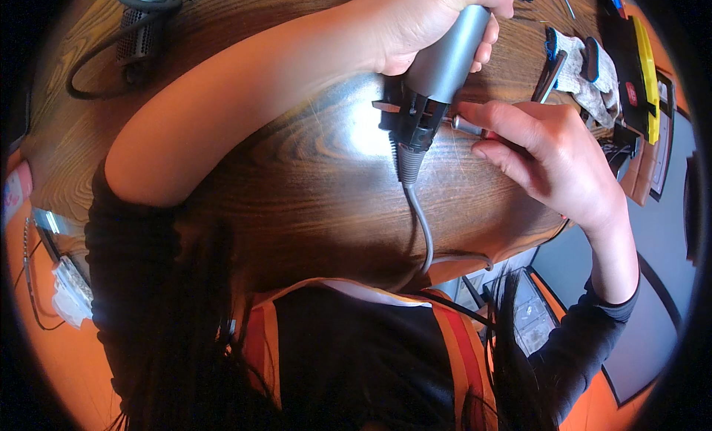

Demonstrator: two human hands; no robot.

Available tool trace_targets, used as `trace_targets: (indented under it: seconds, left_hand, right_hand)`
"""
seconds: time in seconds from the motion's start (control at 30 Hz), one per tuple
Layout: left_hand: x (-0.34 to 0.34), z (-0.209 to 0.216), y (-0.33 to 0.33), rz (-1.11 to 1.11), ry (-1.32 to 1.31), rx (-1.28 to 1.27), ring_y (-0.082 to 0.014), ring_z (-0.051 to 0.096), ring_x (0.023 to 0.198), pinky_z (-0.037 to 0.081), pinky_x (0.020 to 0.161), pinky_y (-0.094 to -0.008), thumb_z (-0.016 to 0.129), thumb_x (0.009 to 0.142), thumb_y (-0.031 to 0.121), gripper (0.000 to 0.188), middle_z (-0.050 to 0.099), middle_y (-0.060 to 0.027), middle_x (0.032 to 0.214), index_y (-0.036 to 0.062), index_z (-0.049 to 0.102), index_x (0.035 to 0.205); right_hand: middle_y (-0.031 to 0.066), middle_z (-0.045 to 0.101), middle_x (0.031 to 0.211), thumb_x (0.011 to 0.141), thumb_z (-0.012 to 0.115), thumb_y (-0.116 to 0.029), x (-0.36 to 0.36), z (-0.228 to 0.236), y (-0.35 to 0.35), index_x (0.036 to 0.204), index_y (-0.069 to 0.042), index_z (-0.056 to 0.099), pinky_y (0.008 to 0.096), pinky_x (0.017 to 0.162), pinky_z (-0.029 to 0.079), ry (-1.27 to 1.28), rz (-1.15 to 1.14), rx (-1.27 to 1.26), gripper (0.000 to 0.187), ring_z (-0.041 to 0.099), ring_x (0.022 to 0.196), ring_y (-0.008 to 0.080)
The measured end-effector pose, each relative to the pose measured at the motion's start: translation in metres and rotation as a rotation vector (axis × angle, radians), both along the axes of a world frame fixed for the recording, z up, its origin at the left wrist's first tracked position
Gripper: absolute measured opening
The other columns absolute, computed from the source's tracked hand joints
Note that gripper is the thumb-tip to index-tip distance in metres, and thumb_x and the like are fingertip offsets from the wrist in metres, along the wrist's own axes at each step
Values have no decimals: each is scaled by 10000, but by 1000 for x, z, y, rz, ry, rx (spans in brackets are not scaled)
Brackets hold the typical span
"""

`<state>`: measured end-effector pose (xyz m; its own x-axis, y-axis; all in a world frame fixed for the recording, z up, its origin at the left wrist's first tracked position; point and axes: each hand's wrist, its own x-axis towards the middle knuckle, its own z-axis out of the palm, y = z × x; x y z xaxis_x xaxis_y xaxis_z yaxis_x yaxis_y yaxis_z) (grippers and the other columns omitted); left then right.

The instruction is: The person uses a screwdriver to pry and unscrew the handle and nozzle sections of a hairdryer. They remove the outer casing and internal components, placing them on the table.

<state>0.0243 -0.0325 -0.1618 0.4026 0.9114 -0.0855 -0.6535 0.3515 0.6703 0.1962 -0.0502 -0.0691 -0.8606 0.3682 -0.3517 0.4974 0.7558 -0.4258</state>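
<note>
1. The left grip [434, 19] is wrapping its fingers around the grey cylinder [443, 60], seemingly to steady it over the bench [297, 186].
2. The right grip [552, 145] is pinching a driver [469, 125] between thumb and fingers, with its shank pointing left at the cylinder's black end [419, 123] — whether the tip is touching, I cannot tell.
3. That end is facing the person, probably so its open frame is staying within sight and reach.
4. The left arm is sweeping across from the lower left, elbow bent outward; the right forearm is rising from the lower right, wrist turning the hand inward.
5. The cord [426, 234] is trailing toward the near edge — likely clear of both hands.
6. Farther out, gloves [589, 82] are lying right, and a second grey tool [141, 34] is resting far left.
</note>
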Motion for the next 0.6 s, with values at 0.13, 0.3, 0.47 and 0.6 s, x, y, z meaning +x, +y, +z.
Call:
trace_targets:
  seconds: [0.13, 0.3, 0.47, 0.6]
  left_hand:
    - [1, 3, 0, -1, 47, -37, -165, 530, 466, 451, 447, -274, 565, 774, 86, 77, 544, -84, 572, 19, 530, 762]
    - [0, 8, -5, 54, 16, 15, -165, 521, 472, 441, 442, -271, 566, 765, 63, 74, 525, -70, 588, 28, 503, 782]
    - [-1, 14, -8, 90, 45, -16, -154, 516, 485, 432, 450, -259, 556, 767, 60, 74, 515, -59, 589, 27, 492, 783]
    - [0, 16, -8, 107, 120, -78, -148, 516, 487, 433, 452, -258, 559, 766, 62, 79, 516, -56, 583, 25, 491, 782]
  right_hand:
    - [100, 614, 743, 780, 651, -107, 4, -9, -5, 1034, -25, 604, 314, 570, 475, 80, -98, -43, 271, 604, 612, 217]
    - [112, 628, 782, 779, 658, -60, 7, -24, -38, 1044, -4, 601, 283, 598, 483, 163, -320, -35, 276, 616, 645, 185]
    - [85, 591, 677, 786, 661, -85, 8, -42, -53, 1018, -29, 601, 273, 521, 465, 361, -426, 25, 246, 593, 554, 184]
    - [72, 587, 664, 799, 656, -62, 12, -47, -62, 1026, -20, 601, 244, 521, 452, 338, -549, -65, 238, 561, 543, 127]
